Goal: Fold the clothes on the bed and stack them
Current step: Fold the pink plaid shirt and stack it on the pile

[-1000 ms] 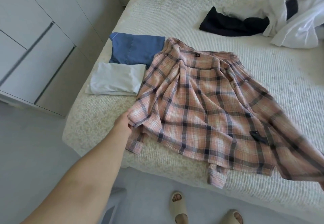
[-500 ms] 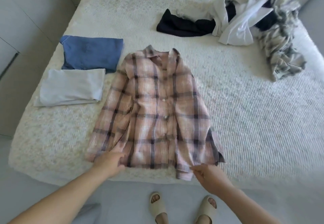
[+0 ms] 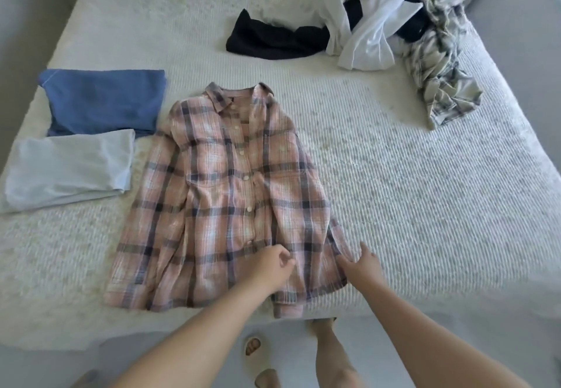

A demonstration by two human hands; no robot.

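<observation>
Pink plaid shirt (image 3: 224, 199) spread front-up on the bed (image 3: 425, 205), collar toward the far side, hem at the near edge, buttons running down the middle. Left hand (image 3: 270, 266) low on the shirt's front near the hem, fingers curled and pinching a bit of the plaid cloth at the placket. Right hand (image 3: 362, 266) just right of it at the shirt's right edge, thumb and fingers closed narrowly on the fabric of the right sleeve (image 3: 340, 242), which lies along the shirt's side.

Left of the shirt, two folded pieces: a blue garment (image 3: 103, 100) level with the collar, touching or nearly touching the shirt's left shoulder, and a pale blue garment (image 3: 69, 169) nearer, overlapping the blue one's near edge. Beyond the shirt and to its right, well apart, a dark garment (image 3: 273, 38) lying flat, a crumpled white garment (image 3: 367, 32) partly over it, and a rumpled grey plaid garment (image 3: 440, 62) farther right. Below the shirt's hem, off the bed, bare legs and a cream slipper (image 3: 258, 354) on the floor.
</observation>
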